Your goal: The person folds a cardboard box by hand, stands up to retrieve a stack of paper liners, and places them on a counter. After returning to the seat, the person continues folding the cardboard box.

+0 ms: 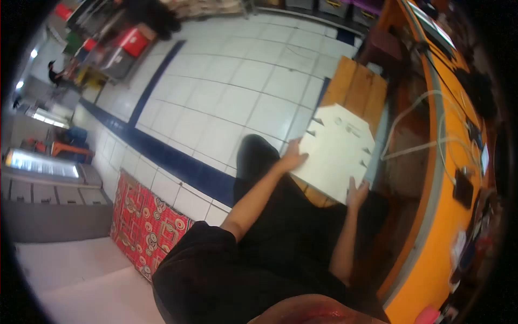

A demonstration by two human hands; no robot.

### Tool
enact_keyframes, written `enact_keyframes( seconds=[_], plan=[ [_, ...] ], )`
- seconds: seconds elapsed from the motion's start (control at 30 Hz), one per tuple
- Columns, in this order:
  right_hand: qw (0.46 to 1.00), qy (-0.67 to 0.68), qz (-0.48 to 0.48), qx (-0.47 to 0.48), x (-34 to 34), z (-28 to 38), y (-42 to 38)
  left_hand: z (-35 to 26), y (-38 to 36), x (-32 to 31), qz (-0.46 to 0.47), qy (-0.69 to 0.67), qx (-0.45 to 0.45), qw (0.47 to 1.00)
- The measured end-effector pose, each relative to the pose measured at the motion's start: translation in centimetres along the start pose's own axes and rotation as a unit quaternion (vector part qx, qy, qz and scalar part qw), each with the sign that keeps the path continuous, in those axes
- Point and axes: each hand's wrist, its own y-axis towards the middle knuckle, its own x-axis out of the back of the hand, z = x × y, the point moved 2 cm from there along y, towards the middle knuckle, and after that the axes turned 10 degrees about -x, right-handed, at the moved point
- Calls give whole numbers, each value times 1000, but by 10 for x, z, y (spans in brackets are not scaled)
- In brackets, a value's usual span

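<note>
A flat white cardboard sheet with cut corners, notches along its sides and small dark print near the far end lies over a wooden bench in front of my lap. Its left edge is in the grip of my left hand, with the thumb over the top face. On the near right edge, my right hand holds the sheet with the thumb on top. The fingers under the sheet are partly hidden.
The slatted wooden bench extends ahead. An orange counter with a dangling white cable runs along the right. A red patterned box or panel stands at left on white tiles. Another person is far left.
</note>
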Motion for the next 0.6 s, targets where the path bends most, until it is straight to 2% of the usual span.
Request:
enact_keyframes(
  seconds=[0.03, 0.1, 0.17, 0.23, 0.33, 0.47, 0.53, 0.6],
  plan=[
    [1000, -7, -2, -9, -1, 0, 0, -24, 1, 11, 23, 9, 5, 1000],
    [998, -24, 27, -42, 5, 18, -5, -8, -2, 6, -7, 8, 4, 1000],
    [999, -5, 13, -41, 2, 15, -6, 4, 2, 2, 0, -33, 2, 999],
    [998, 39, 30, -32, -6, -1, 2, -33, -3, 19, 18, -30, 33, 999],
    [996, -81, -24, -8, 4, 12, -2, -31, -4, 18, 12, -27, 24, 999],
    [995, -84, -61, -6, 0, 3, 1, -31, 0, 19, 49, -72, 25, 996],
    [999, 26, 23, -39, -2, -3, 4, -39, -3, 21, -5, -54, 26, 998],
    [999, 18, 17, -46, 2, 7, -1, -49, -5, 28, -5, -69, 45, 997]
  ],
)
